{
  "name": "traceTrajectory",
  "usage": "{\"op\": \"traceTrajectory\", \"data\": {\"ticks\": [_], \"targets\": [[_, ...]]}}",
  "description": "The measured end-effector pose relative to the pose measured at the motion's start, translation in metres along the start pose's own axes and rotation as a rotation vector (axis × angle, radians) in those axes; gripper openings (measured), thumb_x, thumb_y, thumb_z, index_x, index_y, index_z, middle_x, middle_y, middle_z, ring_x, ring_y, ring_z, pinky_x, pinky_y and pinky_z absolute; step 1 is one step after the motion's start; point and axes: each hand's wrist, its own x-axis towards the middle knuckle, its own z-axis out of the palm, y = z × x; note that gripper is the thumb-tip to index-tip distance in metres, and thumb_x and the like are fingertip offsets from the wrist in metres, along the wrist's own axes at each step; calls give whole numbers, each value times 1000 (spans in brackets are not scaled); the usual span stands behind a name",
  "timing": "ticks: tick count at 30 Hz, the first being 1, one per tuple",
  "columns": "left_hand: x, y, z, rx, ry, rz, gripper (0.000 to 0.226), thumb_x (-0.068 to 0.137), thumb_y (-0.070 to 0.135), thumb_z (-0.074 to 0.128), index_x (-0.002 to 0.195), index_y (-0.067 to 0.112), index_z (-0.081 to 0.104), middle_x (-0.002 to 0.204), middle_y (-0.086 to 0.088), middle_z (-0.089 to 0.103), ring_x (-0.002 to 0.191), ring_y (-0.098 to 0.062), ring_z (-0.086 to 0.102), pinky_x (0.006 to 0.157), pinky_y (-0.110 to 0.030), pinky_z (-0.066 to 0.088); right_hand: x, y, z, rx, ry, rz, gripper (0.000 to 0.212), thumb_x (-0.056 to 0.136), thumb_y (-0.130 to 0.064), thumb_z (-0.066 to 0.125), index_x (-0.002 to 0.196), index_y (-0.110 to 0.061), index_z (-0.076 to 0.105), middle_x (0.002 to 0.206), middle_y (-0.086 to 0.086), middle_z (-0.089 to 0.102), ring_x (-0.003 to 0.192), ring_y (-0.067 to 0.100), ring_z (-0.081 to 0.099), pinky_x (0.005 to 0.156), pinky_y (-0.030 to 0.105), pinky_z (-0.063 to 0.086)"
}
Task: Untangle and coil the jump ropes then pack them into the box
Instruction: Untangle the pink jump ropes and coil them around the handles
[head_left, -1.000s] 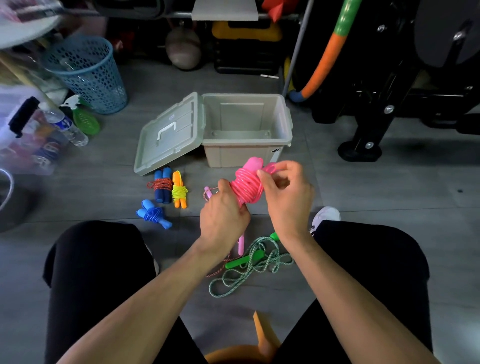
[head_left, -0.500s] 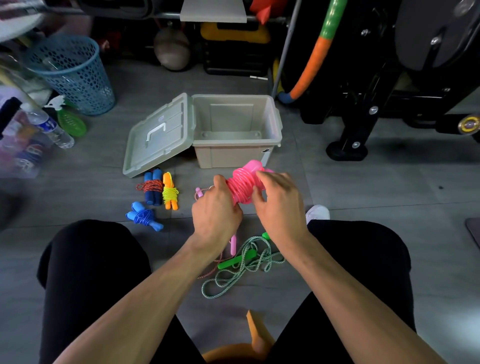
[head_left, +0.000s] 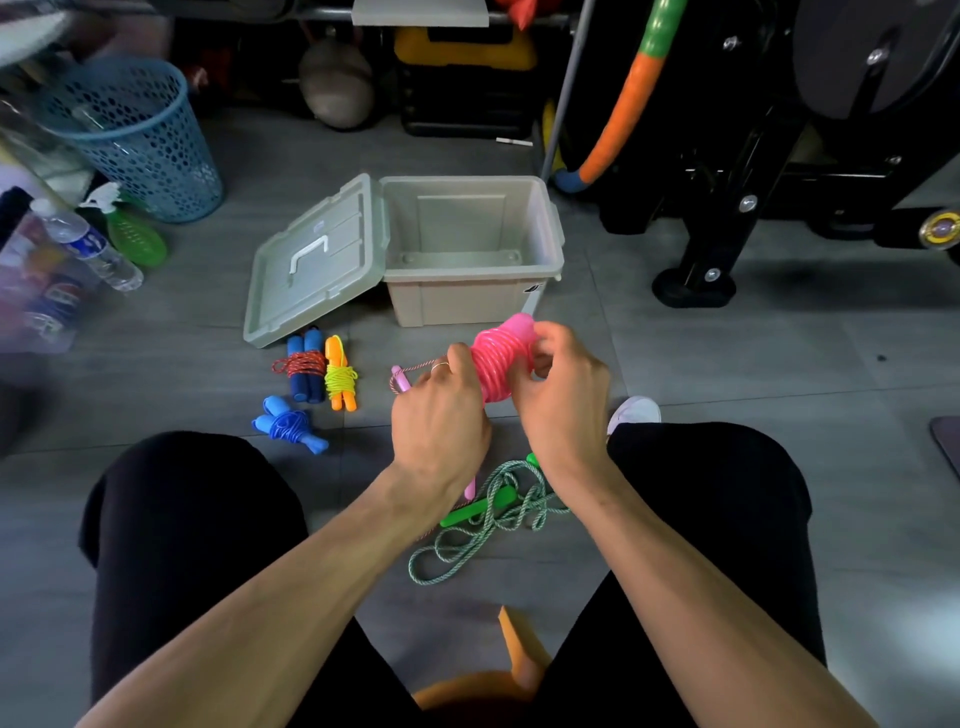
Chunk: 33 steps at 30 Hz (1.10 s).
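Note:
Both hands hold a pink jump rope (head_left: 501, 361) coiled tightly round its handles, in front of the beige box (head_left: 470, 301). My left hand (head_left: 439, 415) grips its lower left end. My right hand (head_left: 563, 400) pinches the coil at its upper right side. The box stands open on the floor with nothing visible inside, its lid (head_left: 314, 260) leaning at its left. Three coiled ropes lie left of my hands: a blue-handled one with red cord (head_left: 304, 366), an orange one with yellow cord (head_left: 340, 376) and an all-blue one (head_left: 288, 426). A loose green rope (head_left: 480, 519) lies between my knees.
A pale pink handle with a thin red-white cord (head_left: 402, 379) lies by my left hand. A blue basket (head_left: 132, 135), a green spray bottle (head_left: 132, 234) and a water bottle (head_left: 85, 244) stand at the left. Black exercise equipment (head_left: 727, 208) fills the right.
The camera view shifted slightly, so the floor items sit further left in frame. My right hand moved from the coil's top end down onto its right side; my left hand kept its grip.

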Motion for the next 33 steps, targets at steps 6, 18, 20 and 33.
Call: {"op": "traceTrajectory", "data": {"ticks": [6,18,20,33], "targets": [[6,2,0,5,-24,19,29,72,4,60,96,11,46,81,-7,65,72,-29,65,52,-29,25,-4,-1,10,32,-1,141,29,85,-10,59,114,-10,60,89,7,72,81,27,67,72,40,51],[29,-12,3,-227,-161,-50,33,75,14,59,94,15,32,70,-1,47,77,-37,61,58,-33,33,5,-5,6,432,-88,516,21,86,-5,57,105,-13,62,81,-7,66,64,-1,62,66,18,51],[29,-17,7,-262,-179,-50,31,75,14,58,92,14,32,65,3,39,75,-36,59,59,-33,33,6,-5,5,500,-123,554,19,89,0,53,102,-9,63,83,-3,65,62,-5,58,62,12,47],[26,-31,-1,-240,-81,-44,31,74,15,60,89,15,34,70,0,46,69,-36,60,54,-32,36,5,-15,-10,378,-359,194,30,80,-1,69,104,-16,60,87,-14,65,76,-8,60,69,5,43]]}}
